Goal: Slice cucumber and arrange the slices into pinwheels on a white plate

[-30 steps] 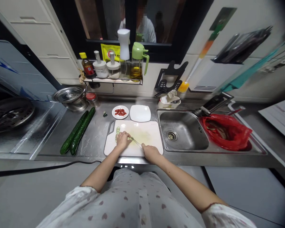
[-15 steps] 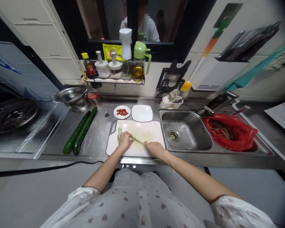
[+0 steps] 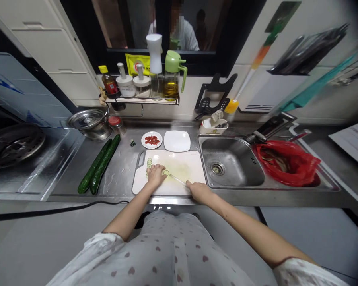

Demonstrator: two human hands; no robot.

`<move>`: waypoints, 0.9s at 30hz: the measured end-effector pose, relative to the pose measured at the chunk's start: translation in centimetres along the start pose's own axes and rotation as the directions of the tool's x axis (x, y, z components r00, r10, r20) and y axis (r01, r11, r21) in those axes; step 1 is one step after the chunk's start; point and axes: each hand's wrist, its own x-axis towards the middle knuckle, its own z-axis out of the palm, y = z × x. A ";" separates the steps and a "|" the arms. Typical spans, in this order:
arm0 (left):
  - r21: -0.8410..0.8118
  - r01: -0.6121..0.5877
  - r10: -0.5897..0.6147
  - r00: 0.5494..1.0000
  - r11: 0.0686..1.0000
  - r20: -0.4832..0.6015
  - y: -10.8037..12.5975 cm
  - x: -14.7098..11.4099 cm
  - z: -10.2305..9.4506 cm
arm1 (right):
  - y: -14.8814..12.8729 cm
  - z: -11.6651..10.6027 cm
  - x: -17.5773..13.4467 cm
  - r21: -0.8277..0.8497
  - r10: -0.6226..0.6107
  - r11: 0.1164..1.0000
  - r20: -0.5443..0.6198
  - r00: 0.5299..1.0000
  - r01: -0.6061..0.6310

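Steel desk (image 3: 122, 174) under a window, sink (image 3: 241, 171) to the right. White cutting board (image 3: 193, 165) at the front edge, just left of the sink, its slotted handle at the upper left corner.

Right hand (image 3: 199, 192): fingers wrapped round a knife (image 3: 178, 180), blade angled across the board, tip towards the left hand. Left hand (image 3: 156, 174): fingers bent, set down on the board; whether anything is pinched beneath them, cannot tell, as the back of the hand covers it.

One pale green cucumber slice (image 3: 166, 172) lies flat beside the left fingertips, very near the knife tip. More cucumber slices (image 3: 149, 162) overlap in a column at the board's left side, the lower end partly covered by the left hand.

Two whole cucumbers (image 3: 105, 165) lie side by side on the desk, left of the board. Small dark green scraps (image 3: 133, 143) beyond it. Behind the board: a round plate (image 3: 143, 141) bearing chopped red pieces (image 3: 152, 140), beside a white square plate (image 3: 177, 141).

Step in hand, as I judge it: slicing cucumber, or working with single slices. Any further cut would call for the slice held steady, left fingertips tucked clear of the edge, blade lined up before pressing.
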 end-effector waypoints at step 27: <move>-0.327 0.199 -0.198 0.980 0.924 0.037 -2.5 -3.9 -1.1 | 0.2 2.5 -0.2 0.199 0.080 0.977 -0.015 0.997 -0.075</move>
